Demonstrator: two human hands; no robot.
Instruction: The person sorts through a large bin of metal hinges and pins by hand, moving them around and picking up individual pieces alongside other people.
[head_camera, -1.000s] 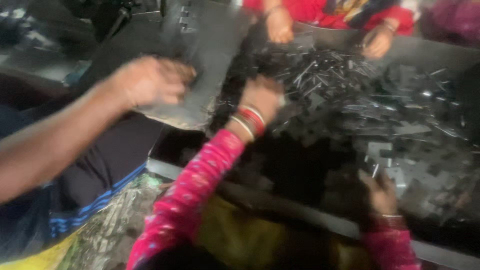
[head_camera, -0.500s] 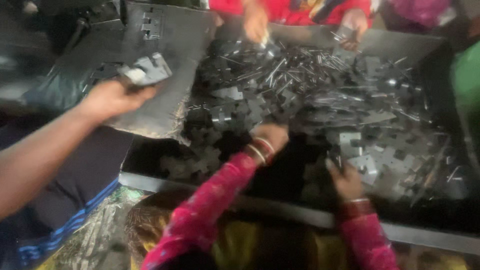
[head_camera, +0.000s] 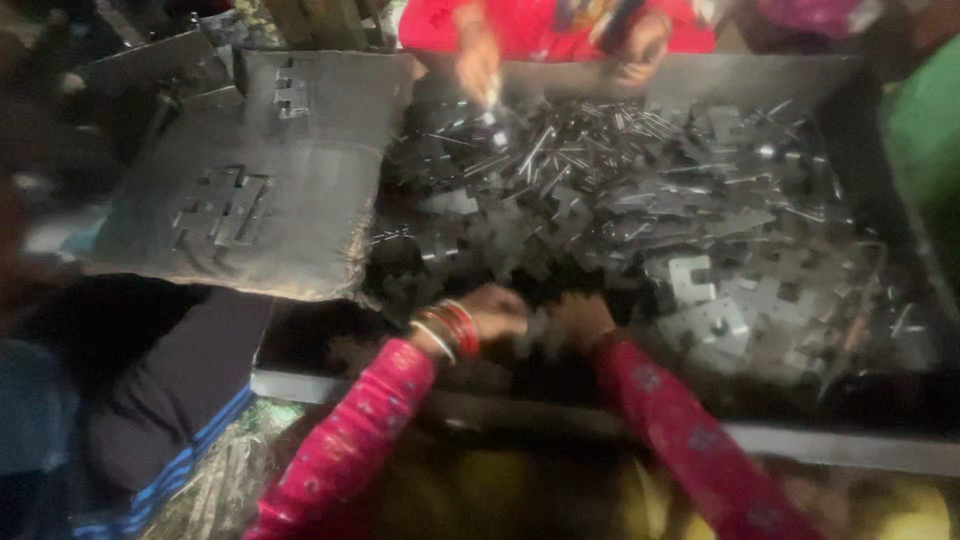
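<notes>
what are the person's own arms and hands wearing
Both arms wear bright pink sleeves with a small, faint pattern, reaching the wrists. The left hand has a stack of red and pale bangles at the wrist. The right hand is bare; the blur hides any bangle there.

No packages, labels, signs or screens visible anywhere in view.

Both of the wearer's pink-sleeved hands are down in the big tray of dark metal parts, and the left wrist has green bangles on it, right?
Not quite: the head view shows the bangles on the left hand are red and white, not green. The rest holds: both pink-sleeved hands, the right hand too, are down among the dark metal parts in the big tray.
</notes>
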